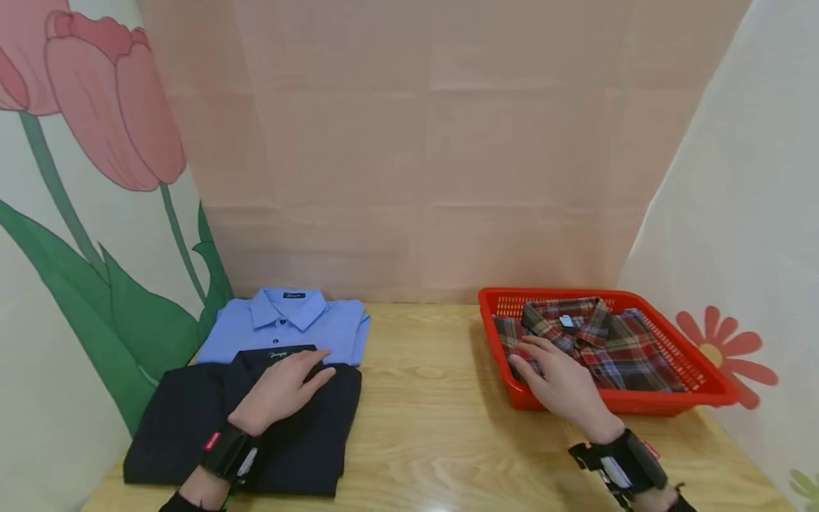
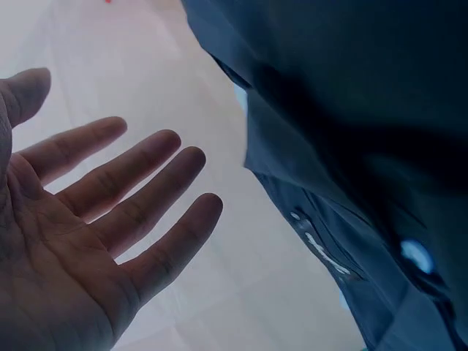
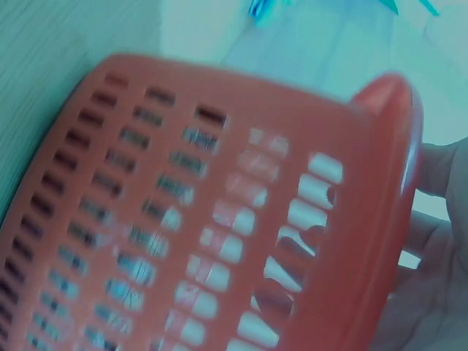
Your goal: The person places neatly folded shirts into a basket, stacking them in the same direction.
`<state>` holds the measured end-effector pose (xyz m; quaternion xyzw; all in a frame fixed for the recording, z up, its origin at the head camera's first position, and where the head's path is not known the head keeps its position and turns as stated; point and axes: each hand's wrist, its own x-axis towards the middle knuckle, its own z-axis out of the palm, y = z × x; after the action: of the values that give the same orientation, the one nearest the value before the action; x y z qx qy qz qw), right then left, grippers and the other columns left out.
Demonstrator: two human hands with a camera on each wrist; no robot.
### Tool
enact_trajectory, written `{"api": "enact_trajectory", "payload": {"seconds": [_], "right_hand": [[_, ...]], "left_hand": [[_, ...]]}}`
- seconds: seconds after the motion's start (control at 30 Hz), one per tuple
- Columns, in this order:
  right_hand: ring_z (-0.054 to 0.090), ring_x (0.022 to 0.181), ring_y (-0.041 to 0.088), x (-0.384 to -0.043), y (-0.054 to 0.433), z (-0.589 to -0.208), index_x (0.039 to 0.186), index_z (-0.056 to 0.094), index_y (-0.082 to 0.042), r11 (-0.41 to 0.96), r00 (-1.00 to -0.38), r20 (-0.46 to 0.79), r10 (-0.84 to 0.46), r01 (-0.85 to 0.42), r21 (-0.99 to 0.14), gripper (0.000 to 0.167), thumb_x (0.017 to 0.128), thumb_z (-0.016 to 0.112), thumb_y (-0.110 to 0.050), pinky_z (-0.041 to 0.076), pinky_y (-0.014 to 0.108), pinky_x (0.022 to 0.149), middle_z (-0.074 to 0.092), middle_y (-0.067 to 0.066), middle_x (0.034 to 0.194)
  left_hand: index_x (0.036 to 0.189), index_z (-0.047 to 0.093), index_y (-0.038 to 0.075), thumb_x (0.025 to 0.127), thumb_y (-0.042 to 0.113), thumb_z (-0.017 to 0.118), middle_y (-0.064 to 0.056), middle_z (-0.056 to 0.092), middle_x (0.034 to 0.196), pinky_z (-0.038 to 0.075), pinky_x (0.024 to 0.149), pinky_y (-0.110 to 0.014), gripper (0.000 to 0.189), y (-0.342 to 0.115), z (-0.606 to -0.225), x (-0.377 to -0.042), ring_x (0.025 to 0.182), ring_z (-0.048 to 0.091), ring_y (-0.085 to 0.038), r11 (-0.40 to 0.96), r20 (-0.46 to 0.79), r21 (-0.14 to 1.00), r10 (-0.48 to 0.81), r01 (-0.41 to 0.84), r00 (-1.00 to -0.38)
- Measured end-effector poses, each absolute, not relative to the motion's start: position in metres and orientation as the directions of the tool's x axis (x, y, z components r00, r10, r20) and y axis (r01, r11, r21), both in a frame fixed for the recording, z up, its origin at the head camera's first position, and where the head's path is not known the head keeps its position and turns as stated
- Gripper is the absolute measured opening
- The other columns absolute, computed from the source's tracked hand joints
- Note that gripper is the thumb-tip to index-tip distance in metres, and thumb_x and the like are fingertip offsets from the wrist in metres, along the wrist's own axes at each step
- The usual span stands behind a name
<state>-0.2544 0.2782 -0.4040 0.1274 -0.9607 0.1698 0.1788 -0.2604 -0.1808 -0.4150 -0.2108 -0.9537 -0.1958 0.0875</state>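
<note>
My left hand (image 1: 281, 391) hovers over a folded black shirt (image 1: 182, 419) at the front left. In the left wrist view the fingers of the left hand (image 2: 95, 234) are spread and hold nothing, apart from the shirt's dark cloth (image 2: 365, 73). A red plastic basket (image 1: 697, 377) on the right contains a folded plaid shirt (image 1: 633, 355). Above its near left side is my right hand (image 1: 566, 380), fingers relaxed. The right wrist view shows that right hand (image 3: 435, 263) partly hidden behind the basket's wall (image 3: 351, 161); I cannot tell whether it touches the plaid shirt.
A folded light blue shirt (image 1: 339, 327) lies behind the black one, its front part covered. Both rest on a wooden table (image 1: 422, 412). A pinkish-brown backdrop (image 1: 422, 156) rises at the back, with flower-printed sheets on both sides.
</note>
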Motion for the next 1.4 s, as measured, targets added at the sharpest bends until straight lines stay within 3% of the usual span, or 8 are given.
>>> {"api": "enact_trajectory", "payload": {"seconds": [0.2, 0.47, 0.67, 0.77, 0.9, 1.0, 1.13, 1.4], "right_hand": [[0.064, 0.108, 0.032, -0.256, 0.251, -0.408, 0.113, 0.072, -0.009, 0.876, -0.813, 0.5, -0.298, -0.441, -0.196, 0.031, 0.094, 0.065, -0.033, 0.052, 0.053, 0.088, 0.066, 0.012, 0.12], [0.066, 0.102, 0.023, -0.255, 0.218, -0.415, 0.106, 0.074, -0.01, 0.812, -0.743, 0.492, -0.454, -0.572, -0.115, 0.022, 0.09, 0.072, -0.025, 0.055, 0.043, 0.087, 0.07, 0.008, 0.109], [0.066, 0.096, 0.017, -0.25, 0.193, -0.419, 0.105, 0.074, -0.013, 0.792, -0.749, 0.436, -0.498, -0.598, -0.122, 0.022, 0.089, 0.073, -0.029, 0.056, 0.037, 0.083, 0.07, 0.003, 0.105], [0.068, 0.095, 0.016, -0.25, 0.178, -0.423, 0.105, 0.074, -0.012, 0.769, -0.752, 0.386, -0.534, -0.622, -0.149, 0.022, 0.09, 0.072, -0.028, 0.057, 0.036, 0.082, 0.071, 0.002, 0.104], [0.069, 0.094, 0.016, -0.252, 0.156, -0.431, 0.107, 0.074, -0.01, 0.718, -0.751, 0.272, -0.602, -0.658, -0.229, 0.023, 0.094, 0.067, -0.027, 0.057, 0.034, 0.08, 0.073, 0.002, 0.104], [0.068, 0.095, 0.013, -0.252, 0.142, -0.438, 0.111, 0.073, -0.01, 0.694, -0.747, 0.182, -0.64, -0.663, -0.28, 0.025, 0.097, 0.062, -0.027, 0.057, 0.031, 0.079, 0.072, 0.001, 0.107], [0.067, 0.095, 0.009, -0.253, 0.125, -0.443, 0.112, 0.073, -0.012, 0.689, -0.741, 0.139, -0.657, -0.665, -0.287, 0.026, 0.098, 0.061, -0.029, 0.056, 0.029, 0.079, 0.071, -0.001, 0.108], [0.066, 0.088, 0.005, -0.261, 0.086, -0.447, 0.108, 0.076, -0.011, 0.685, -0.726, 0.178, -0.664, -0.687, -0.244, 0.025, 0.096, 0.064, -0.028, 0.054, 0.024, 0.076, 0.072, -0.003, 0.1]], "left_hand": [[0.138, 0.057, 0.012, 0.101, 0.043, 0.052, -0.01, 0.06, 0.136, 0.046, 0.101, -0.051, 0.049, -0.195, -0.414, -0.259, 0.125, 0.057, -0.031, 0.857, 0.216, 0.331, 0.339, 0.395, -0.916], [0.133, 0.061, 0.01, 0.1, 0.038, 0.055, -0.011, 0.064, 0.13, 0.049, 0.096, -0.051, 0.044, -0.213, -0.415, -0.259, 0.119, 0.061, -0.032, 0.876, 0.239, 0.289, 0.324, 0.386, -0.915], [0.125, 0.066, 0.006, 0.099, 0.034, 0.057, -0.012, 0.068, 0.12, 0.054, 0.085, -0.049, 0.038, -0.227, -0.41, -0.262, 0.105, 0.066, -0.031, 0.896, 0.238, 0.266, 0.296, 0.356, -0.925], [0.121, 0.068, 0.007, 0.099, 0.032, 0.058, -0.011, 0.07, 0.113, 0.055, 0.071, -0.042, 0.035, -0.235, -0.408, -0.265, 0.087, 0.068, -0.024, 0.903, 0.206, 0.281, 0.275, 0.326, -0.939], [0.109, 0.069, 0.009, 0.099, 0.032, 0.058, -0.004, 0.067, 0.086, 0.044, 0.058, -0.032, 0.027, -0.249, -0.407, -0.269, 0.067, 0.057, -0.013, 0.914, 0.123, 0.313, 0.23, 0.258, -0.965], [0.107, 0.069, 0.008, 0.099, 0.032, 0.057, -0.002, 0.064, 0.08, 0.043, 0.058, -0.034, 0.027, -0.26, -0.408, -0.271, 0.067, 0.055, -0.013, 0.921, 0.063, 0.328, 0.201, 0.211, -0.977], [0.115, 0.067, 0.004, 0.098, 0.03, 0.059, -0.007, 0.068, 0.095, 0.047, 0.061, -0.039, 0.033, -0.272, -0.408, -0.272, 0.074, 0.061, -0.017, 0.927, 0.027, 0.328, 0.181, 0.18, -0.983], [0.112, 0.067, 0.004, 0.096, 0.029, 0.061, -0.006, 0.064, 0.09, 0.045, 0.062, -0.039, 0.03, -0.276, -0.408, -0.269, 0.071, 0.056, -0.018, 0.934, -0.08, 0.333, 0.162, 0.127, -0.984]]}}
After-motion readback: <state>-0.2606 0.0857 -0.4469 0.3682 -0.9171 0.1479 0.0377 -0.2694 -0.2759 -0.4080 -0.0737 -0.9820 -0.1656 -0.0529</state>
